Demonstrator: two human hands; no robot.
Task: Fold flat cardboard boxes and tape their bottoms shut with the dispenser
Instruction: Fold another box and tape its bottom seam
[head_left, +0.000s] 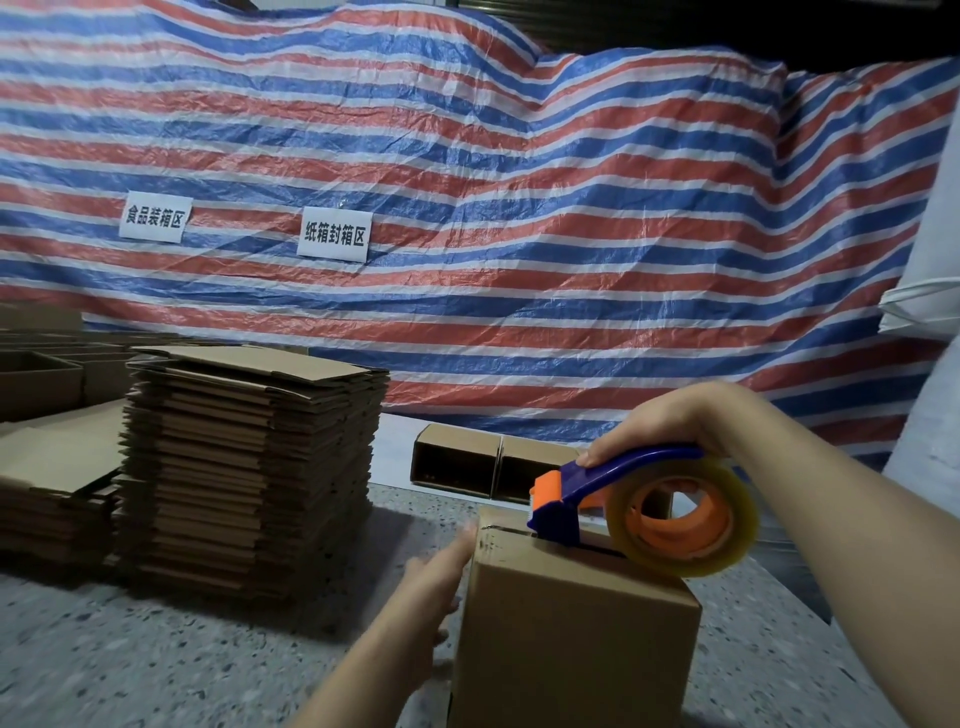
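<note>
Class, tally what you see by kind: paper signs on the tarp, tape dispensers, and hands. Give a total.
Paper signs: 2 (left sign, right sign)
Tape dispensers: 1 (tape dispenser)
Hands: 2 (left hand, right hand)
Total: 5

Right hand (670, 421) grips blue handle of blue-and-orange plastic tape dispenser (618, 499) carrying clear tape roll; dispenser nose down on top seam of upright brown cardboard box (566, 639). Left hand (441, 577), fingers straight, presses box's left upper edge. Box stands on speckled grey table (156, 660). Tall stack of flat brown cardboard blanks (249, 467) left. Two open folded brown boxes (467, 460) behind. Red-white-blue striped tarp (519, 208) bears two white paper signs (335, 234).
</note>
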